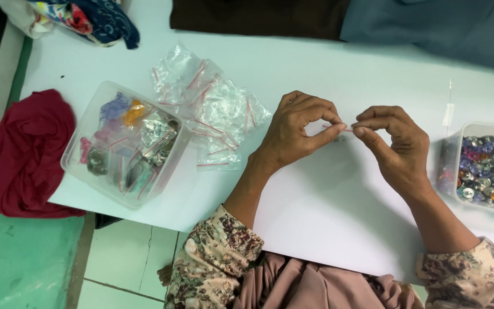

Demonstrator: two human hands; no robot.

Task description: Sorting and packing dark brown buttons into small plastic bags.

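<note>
Over the white table (327,217), my left hand (298,134) and right hand (393,146) meet fingertip to fingertip, each pinching one end of a small clear zip bag (338,128) with a red strip. At three o'clock sits a tub of coloured bobbins (487,169); at nine, a tub of filled bags (124,143); at eleven, loose empty bags (212,106).

My sleeves (215,257) are beige with dark floral print. The table (327,212) is white, the cloth (21,154) at its edge deep red, the clear bags (212,106) red-striped, the bobbins (490,169) multicoloured.
</note>
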